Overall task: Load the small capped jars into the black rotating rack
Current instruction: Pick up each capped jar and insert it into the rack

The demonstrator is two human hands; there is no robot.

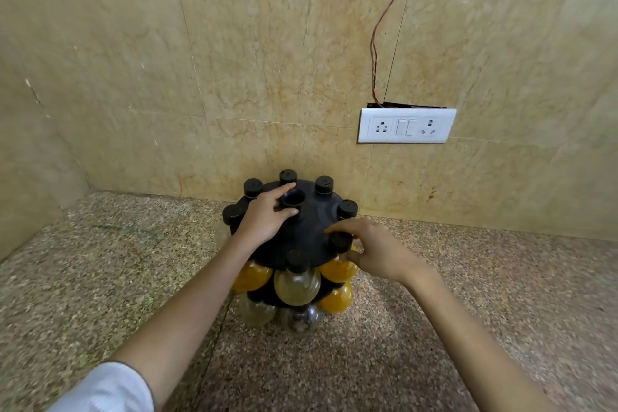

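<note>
Home kitchen (granite counter, spice rack).

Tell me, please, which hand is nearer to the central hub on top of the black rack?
Left. The left hand wraps its fingers around the central hub, touching it. The right hand is at the rack's near-right edge, on a jar cap, apart from the hub.

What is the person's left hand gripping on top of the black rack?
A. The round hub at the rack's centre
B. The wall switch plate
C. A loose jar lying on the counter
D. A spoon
A: the left hand curls its fingers around the round hub in the middle of the black rack.
</note>
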